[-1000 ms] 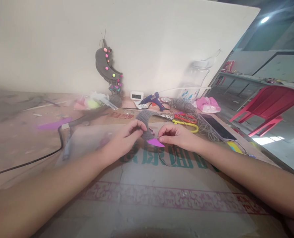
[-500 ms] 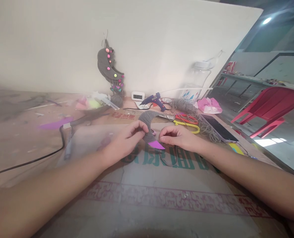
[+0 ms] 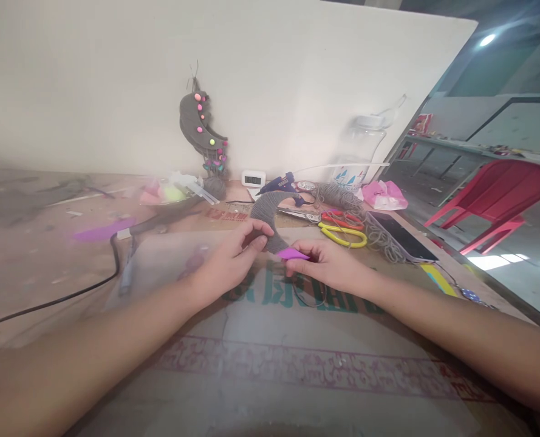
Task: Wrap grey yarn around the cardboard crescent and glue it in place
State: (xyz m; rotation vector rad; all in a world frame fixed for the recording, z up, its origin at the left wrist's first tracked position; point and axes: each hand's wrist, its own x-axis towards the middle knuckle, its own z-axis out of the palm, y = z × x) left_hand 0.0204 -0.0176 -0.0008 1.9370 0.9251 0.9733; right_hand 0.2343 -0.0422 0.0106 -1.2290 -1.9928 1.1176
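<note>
My left hand pinches a crescent shape wound in grey yarn, with a bare pink tip sticking out at its lower end. My right hand is closed just under that pink tip and holds a thin grey yarn strand that loops down over the printed cardboard. Both hands sit near the middle of the table, close together, the crescent lifted off the cardboard between them.
A finished grey crescent with coloured pompoms leans on the white wall. Behind the hands lie a blue glue gun, a small digital timer, scissors with red and yellow handles, a yarn heap, a phone, a clear jar. A black cable runs left; red chair right.
The crescent has tilted up and risen off the cardboard. My right hand has dropped from above the pink tip to beneath it, drawing the yarn along.
</note>
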